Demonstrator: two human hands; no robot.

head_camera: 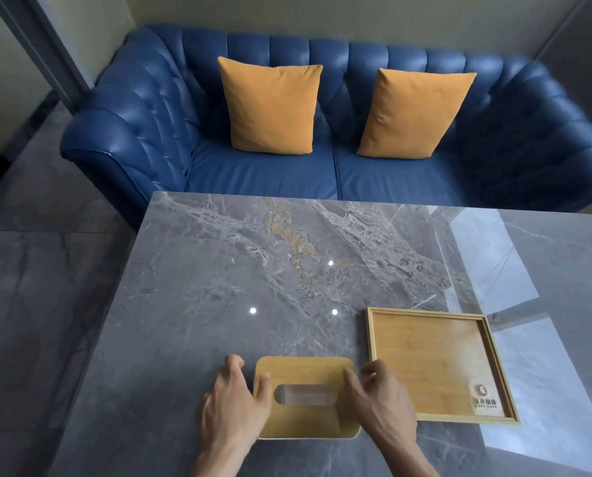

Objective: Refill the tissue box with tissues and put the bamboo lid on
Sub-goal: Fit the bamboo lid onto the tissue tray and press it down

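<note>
The left hand [234, 401] rests on the left edge of the lid [304, 397], thumb on top, fingers curled over the side; its grip holds the lid. The lid sits on the box near the counter's [218, 270] front edge. No tissue shows through the slot, so the refill looks not yet done. The right hand [378, 395] grips the lid's right edge. A tray [439, 364] lies just beside. No tissues are in view.
</note>
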